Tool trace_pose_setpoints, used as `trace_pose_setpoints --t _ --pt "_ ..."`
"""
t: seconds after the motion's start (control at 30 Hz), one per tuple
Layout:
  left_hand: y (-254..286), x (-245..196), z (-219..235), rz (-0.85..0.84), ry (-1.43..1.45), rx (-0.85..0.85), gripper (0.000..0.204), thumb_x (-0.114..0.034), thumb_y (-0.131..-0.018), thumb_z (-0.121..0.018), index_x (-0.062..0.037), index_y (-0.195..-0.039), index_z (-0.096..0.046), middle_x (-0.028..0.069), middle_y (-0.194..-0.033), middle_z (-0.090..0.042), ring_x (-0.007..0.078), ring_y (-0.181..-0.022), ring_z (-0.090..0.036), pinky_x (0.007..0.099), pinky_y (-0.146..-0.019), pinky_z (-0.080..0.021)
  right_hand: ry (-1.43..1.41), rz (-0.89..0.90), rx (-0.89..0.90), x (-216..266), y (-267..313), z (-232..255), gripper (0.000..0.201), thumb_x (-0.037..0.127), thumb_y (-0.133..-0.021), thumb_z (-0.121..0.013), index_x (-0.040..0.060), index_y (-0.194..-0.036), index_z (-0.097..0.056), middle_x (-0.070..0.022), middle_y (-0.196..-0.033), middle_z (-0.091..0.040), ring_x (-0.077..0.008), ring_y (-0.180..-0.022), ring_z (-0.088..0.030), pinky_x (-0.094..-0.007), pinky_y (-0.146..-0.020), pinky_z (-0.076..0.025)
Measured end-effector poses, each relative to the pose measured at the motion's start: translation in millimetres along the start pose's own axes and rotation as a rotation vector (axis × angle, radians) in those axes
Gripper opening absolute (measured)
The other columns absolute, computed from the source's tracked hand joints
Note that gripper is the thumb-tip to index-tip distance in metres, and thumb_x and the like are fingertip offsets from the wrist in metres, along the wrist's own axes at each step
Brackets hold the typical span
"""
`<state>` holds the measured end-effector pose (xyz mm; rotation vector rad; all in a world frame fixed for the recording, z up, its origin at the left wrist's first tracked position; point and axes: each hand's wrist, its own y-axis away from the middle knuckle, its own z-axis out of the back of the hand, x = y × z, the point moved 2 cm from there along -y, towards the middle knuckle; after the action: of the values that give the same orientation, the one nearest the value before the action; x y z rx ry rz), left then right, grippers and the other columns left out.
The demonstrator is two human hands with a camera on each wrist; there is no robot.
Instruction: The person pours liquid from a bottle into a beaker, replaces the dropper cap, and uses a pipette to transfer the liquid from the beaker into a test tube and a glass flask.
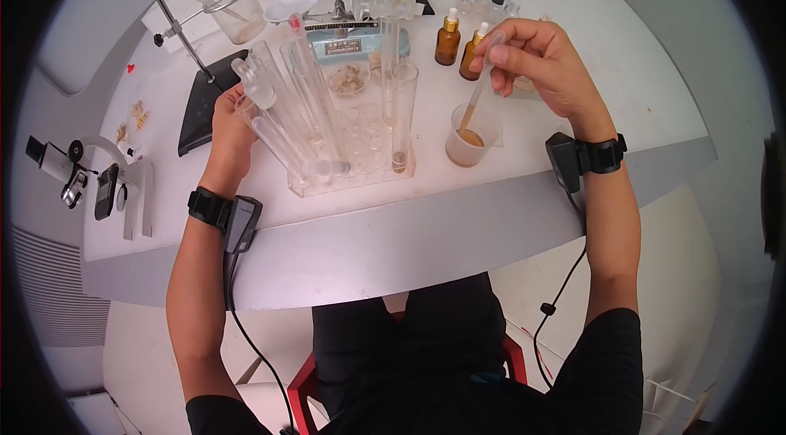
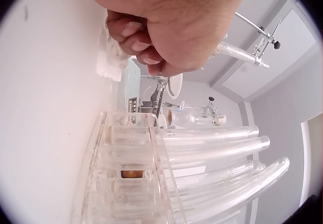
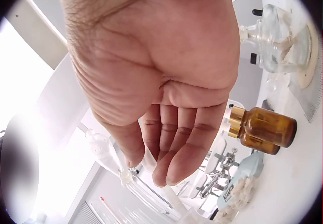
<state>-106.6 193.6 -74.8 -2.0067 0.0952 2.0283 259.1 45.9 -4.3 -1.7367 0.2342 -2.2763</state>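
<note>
Indeed, the right hand pinched a translucent, slender dropper inside the round cup; the left hand was curled, empty.

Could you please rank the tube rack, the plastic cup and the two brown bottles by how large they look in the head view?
Largest to smallest:
1. Tube rack
2. Plastic cup
3. Left bottle and right bottle, too alike to rank

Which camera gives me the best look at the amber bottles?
The right wrist view: the amber bottles appear largest there, though they overlap. The head view shows them smaller, one partly behind the right hand; the left wrist view shows neither.
</note>
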Motion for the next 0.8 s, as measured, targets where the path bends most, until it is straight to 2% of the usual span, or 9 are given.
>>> trace_pose_setpoints --t 0.27,0.53,0.8 --pt "1.0 -2.5 -4.2 -0.001 0.016 -0.013 0.018 -0.021 -0.098 -0.062 -0.0059 -0.105 -0.069 -0.0036 -0.086 -0.067 0.0014 -0.068 -0.057 0.0187 -0.058 -0.044 -0.024 -0.005 -0.006 1.5 0.7 -1.9 0.022 0.022 -0.093 -0.071 0.0019 -0.101 -0.071 -0.0112 -0.09 -0.075 -0.0078 -0.066 -0.066 -0.0226 -0.06 -0.056" --pt "-2.2 1.4 2.3 -0.012 -0.018 0.047 0.018 -0.021 -0.098 -0.062 -0.0057 -0.106 -0.069 -0.0033 -0.086 -0.067 0.002 -0.069 -0.058 0.0191 -0.059 -0.045 -0.044 0.006 0.003 0.8 0.4 -1.3 0.022 0.02 -0.092 -0.072 0.0011 -0.102 -0.071 -0.0127 -0.09 -0.075 -0.0083 -0.066 -0.066 -0.0226 -0.059 -0.056" --pt "-3.1 3.3 0.9 -0.011 -0.006 0.008 0.018 -0.02 -0.097 -0.063 -0.0054 -0.106 -0.068 -0.0029 -0.088 -0.068 0.0023 -0.069 -0.058 0.0192 -0.059 -0.045 -0.045 0.01 0.002 1.3 0.4 -1.6 0.021 0.019 -0.093 -0.071 0.0009 -0.103 -0.071 -0.0125 -0.09 -0.075 -0.008 -0.065 -0.066 -0.0222 -0.059 -0.056"
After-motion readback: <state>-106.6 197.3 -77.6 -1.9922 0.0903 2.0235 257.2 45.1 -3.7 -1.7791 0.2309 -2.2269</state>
